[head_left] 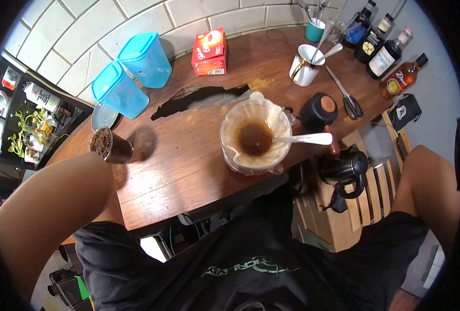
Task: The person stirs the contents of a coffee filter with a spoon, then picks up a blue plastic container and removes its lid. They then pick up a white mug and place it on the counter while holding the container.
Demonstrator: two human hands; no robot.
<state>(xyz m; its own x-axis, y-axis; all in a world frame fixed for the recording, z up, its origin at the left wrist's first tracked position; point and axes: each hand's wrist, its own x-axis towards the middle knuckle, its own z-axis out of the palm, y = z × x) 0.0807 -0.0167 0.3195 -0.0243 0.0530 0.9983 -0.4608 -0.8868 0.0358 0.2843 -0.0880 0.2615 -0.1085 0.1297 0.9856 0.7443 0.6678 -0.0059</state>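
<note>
Neither of my hands is in view; both arms show bent at the elbow, with the forearms running out at the lower sides. My left elbow [97, 168] is beside a glass of dark coffee grounds [103, 141] at the table's left end. In front of my body stands a clear coffee dripper [256, 168] lined with a pale paper filter [235, 122]. Dark brown coffee liquid [254, 139] fills the filter's bottom. A spoon [307, 138] rests in it, handle pointing right. What sits under the dripper is mostly hidden.
A black kettle [341, 168] stands low on the right, near wooden slats [380, 199]. Behind are a black pot [313, 116], scissors [350, 101], a white mug [306, 75], several bottles [383, 54], a red box [209, 54] and blue containers [149, 65]. The wooden table [173, 155] has a jagged dark hole [193, 103].
</note>
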